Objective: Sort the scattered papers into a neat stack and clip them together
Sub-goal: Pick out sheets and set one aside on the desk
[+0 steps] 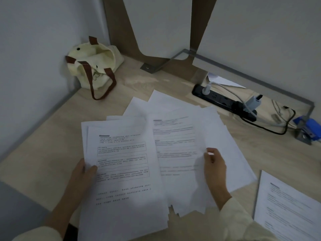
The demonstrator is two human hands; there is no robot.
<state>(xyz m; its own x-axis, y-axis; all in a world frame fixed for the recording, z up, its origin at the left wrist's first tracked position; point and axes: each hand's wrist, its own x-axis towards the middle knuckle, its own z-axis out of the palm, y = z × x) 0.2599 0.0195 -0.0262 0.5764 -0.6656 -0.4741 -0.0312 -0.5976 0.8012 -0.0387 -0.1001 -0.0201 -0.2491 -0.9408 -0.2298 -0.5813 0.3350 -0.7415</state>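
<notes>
Pale wood desk (43, 153) set in a grey-walled corner; lighting is dim. A cream bag (92, 65) sits at the far left corner. A black power strip (224, 100) with cables lies far right, and a blue object (307, 127), possibly the clip, rests at the far right edge; its type cannot be confirmed.

The papers (173, 136) lie fanned across the centre of the desk, overlapping at differing angles. One separate sheet (291, 206) lies near right, apart from the fan.

The left hand (83, 173) pinches the left edge of a small bundle (121, 162), thumb on top. The right hand (214, 164) grasps the right edge of a printed sheet (175, 145), fingers curled.

Judged stage: gathering, with no stack squared yet.

Risks:
- Pulling one sheet sideways may drag the loose sheets beneath and widen the fan.
- Thin edges held by fingertips alone may slip or crease.
- The near-right sheet may be omitted from the stack.
- Far sheets lie near the power strip cables and may snag.
</notes>
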